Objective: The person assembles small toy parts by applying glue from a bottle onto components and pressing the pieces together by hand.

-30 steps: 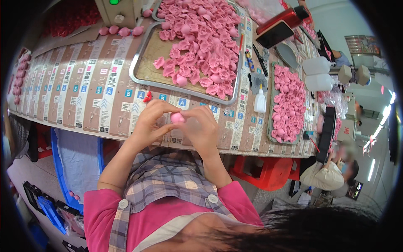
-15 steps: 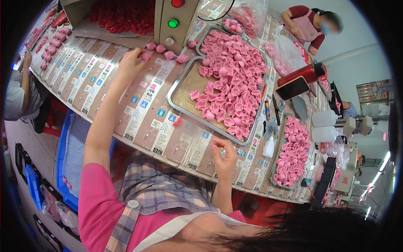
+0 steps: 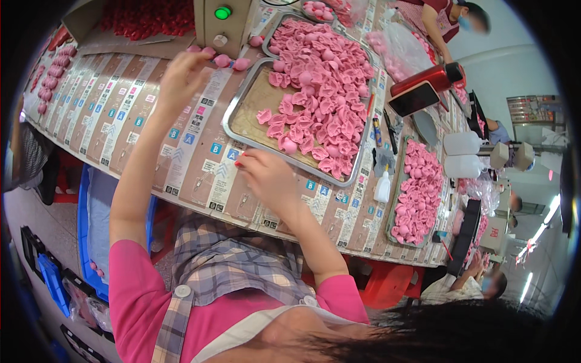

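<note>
My left hand [image 3: 181,83] is raised just in front of a short row of pink balls [image 3: 222,60]. Its fingers look parted and nothing shows in them, though they are slightly blurred. Nearer the table's front edge, my right hand [image 3: 271,181] pinches a small red piece [image 3: 238,164] between its fingertips. Beside it lies a metal tray [image 3: 249,112] heaped with pink cupped shells [image 3: 327,72], with smooth pink balls among them.
A box with a green light [image 3: 223,13] stands behind the ball row, next to a heap of red pieces [image 3: 136,21]. To the right are a white squeeze bottle [image 3: 382,187], a second pink-filled tray [image 3: 417,196] and a phone [image 3: 414,99]. A co-worker [image 3: 431,21] sits across the table.
My left hand has let go of a pink ball in the row and drawn back slightly. My right hand has moved left and forward and taken hold of the small red piece on the table.
</note>
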Demonstrator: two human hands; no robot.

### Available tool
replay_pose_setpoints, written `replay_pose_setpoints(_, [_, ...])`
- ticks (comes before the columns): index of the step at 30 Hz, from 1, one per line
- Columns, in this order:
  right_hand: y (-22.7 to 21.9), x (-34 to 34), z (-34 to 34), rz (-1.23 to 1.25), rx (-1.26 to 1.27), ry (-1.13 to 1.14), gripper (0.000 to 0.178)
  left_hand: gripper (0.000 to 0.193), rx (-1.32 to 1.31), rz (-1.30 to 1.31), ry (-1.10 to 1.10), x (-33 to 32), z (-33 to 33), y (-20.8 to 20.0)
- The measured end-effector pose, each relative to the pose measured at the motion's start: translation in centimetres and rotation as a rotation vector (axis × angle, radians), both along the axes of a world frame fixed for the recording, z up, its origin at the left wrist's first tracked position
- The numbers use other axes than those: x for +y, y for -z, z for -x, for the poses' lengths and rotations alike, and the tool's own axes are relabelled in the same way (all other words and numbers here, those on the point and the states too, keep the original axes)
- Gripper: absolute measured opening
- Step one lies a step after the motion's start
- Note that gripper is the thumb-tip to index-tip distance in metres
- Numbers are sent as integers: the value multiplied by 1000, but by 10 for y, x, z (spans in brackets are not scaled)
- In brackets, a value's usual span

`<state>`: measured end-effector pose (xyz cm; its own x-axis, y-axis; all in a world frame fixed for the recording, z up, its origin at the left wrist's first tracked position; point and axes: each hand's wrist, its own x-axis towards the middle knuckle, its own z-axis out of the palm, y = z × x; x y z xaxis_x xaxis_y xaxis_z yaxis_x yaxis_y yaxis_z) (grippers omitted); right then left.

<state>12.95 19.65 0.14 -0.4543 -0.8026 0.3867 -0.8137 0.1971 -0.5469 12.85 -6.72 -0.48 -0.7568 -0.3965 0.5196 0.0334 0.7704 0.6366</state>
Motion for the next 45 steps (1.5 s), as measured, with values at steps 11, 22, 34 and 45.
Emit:
replay_pose_setpoints(11, [-1, 68, -14, 125, -552, 281, 14, 21, -434, 124, 413, 96, 22, 6])
replay_pose_setpoints(22, [-10, 78, -13, 586, -754, 517, 14, 27, -486, -621, 697, 173, -43, -15])
replay_pose_setpoints(34, [5, 69, -22, 517, -787, 460, 16, 23, -259, -1260, 448, 198, -66, 5])
replay_pose_setpoints(45, [10, 75, -30, 549, -739, 437, 20, 26, -205, -1017, 430, 204, -70, 2])
